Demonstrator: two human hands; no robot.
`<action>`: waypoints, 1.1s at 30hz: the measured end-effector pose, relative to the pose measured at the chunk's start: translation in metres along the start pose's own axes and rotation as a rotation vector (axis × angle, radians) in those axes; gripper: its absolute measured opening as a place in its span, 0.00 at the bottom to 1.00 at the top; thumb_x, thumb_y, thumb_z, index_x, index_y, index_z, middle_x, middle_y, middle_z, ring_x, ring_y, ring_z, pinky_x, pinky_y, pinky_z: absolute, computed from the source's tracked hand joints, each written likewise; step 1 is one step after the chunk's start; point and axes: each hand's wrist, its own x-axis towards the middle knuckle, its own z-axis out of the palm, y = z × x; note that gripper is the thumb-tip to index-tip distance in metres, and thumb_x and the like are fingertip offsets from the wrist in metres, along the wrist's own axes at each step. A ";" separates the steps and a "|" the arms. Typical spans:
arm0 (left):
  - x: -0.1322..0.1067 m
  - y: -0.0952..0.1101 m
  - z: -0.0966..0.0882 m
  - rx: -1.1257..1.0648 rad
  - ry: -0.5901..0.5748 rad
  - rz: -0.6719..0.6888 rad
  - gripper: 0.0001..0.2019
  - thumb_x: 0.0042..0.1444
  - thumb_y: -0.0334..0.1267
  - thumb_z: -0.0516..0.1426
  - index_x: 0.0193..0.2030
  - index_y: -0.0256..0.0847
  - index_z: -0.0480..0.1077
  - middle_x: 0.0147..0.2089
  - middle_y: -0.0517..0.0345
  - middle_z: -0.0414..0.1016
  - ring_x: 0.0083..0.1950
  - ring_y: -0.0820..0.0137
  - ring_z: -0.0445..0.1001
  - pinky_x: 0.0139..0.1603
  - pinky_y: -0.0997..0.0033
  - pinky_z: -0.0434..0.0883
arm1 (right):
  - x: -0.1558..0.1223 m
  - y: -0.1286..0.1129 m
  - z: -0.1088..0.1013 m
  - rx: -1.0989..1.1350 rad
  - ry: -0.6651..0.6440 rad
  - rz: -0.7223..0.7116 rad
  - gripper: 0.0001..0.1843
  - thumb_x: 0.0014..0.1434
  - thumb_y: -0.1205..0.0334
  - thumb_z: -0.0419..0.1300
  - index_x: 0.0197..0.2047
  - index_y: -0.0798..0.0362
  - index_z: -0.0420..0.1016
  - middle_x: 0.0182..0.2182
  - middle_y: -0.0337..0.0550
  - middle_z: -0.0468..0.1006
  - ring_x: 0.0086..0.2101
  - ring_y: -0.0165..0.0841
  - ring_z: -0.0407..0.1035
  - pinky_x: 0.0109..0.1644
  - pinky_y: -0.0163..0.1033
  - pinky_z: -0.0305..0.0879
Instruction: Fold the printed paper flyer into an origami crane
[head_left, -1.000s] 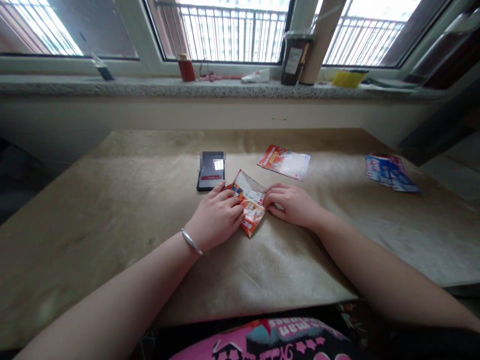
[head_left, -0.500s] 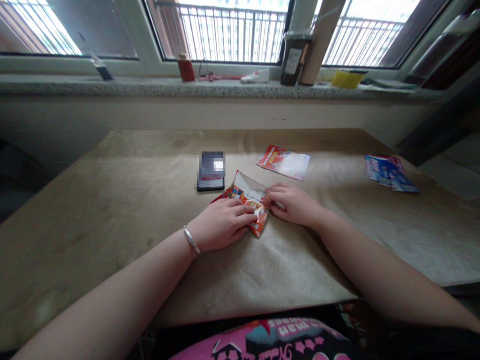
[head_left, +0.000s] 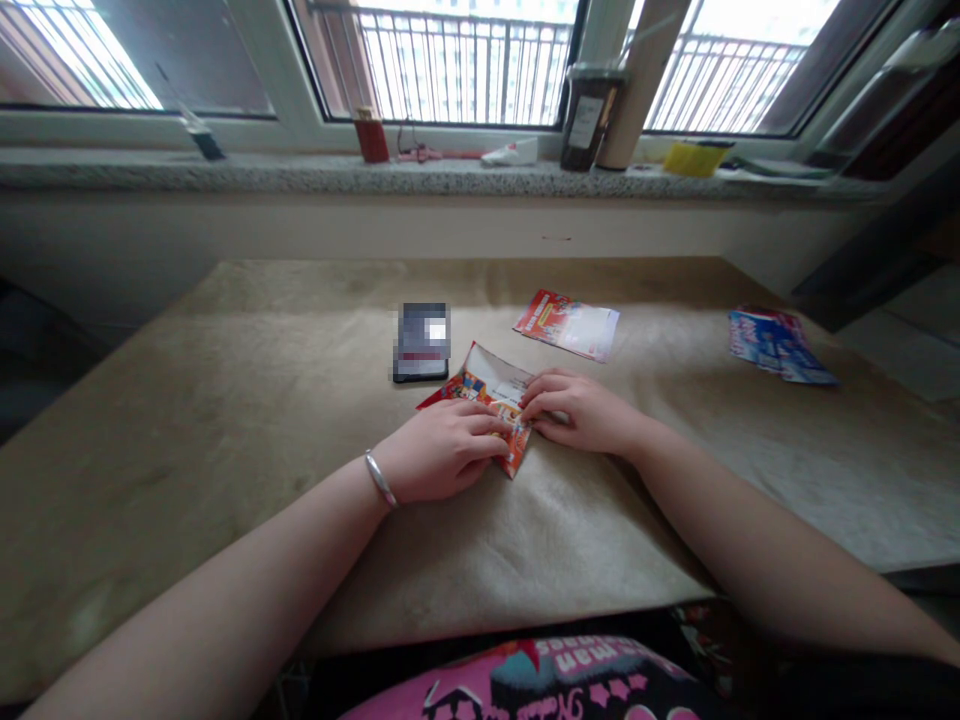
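Observation:
A folded orange and white printed paper (head_left: 487,390) lies flat on the tan table cover (head_left: 225,400) in front of me. My left hand (head_left: 439,450), with a silver bangle on its wrist, rests on the paper's left part, fingers curled and pressing it down. On the paper's right edge my right hand (head_left: 581,412) presses with its fingers together, fingertips meeting the left hand's over the fold.
A dark phone (head_left: 422,343) lies just beyond the paper. A red and white leaflet (head_left: 568,324) sits further back, and blue leaflets (head_left: 776,345) lie at the right. The window sill (head_left: 300,175) holds a red cup (head_left: 373,136), a dark jar (head_left: 587,117) and small items.
My left hand slid down and to the right over the paper, uncovering its left corner. My right hand's fingers crept slightly left. The paper now looks flatter.

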 end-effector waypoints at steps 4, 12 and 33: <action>0.000 -0.002 0.001 -0.009 -0.021 -0.004 0.13 0.57 0.29 0.52 0.46 0.44 0.72 0.52 0.56 0.73 0.55 0.62 0.68 0.57 0.59 0.67 | 0.002 0.000 0.003 -0.008 0.034 0.015 0.07 0.57 0.68 0.57 0.36 0.50 0.76 0.38 0.45 0.77 0.44 0.35 0.69 0.50 0.44 0.67; 0.001 -0.002 0.002 -0.010 0.032 0.011 0.13 0.57 0.28 0.53 0.46 0.43 0.73 0.51 0.54 0.74 0.55 0.64 0.69 0.57 0.60 0.68 | 0.005 0.000 0.008 -0.076 0.086 0.041 0.07 0.59 0.64 0.56 0.37 0.51 0.76 0.37 0.46 0.78 0.45 0.37 0.68 0.51 0.45 0.66; 0.000 0.005 0.009 0.105 -0.053 -0.142 0.19 0.54 0.33 0.53 0.54 0.40 0.66 0.63 0.52 0.63 0.57 0.59 0.65 0.58 0.56 0.64 | 0.009 0.006 0.013 0.041 0.211 0.032 0.04 0.59 0.66 0.58 0.34 0.51 0.75 0.38 0.45 0.77 0.49 0.37 0.67 0.54 0.46 0.66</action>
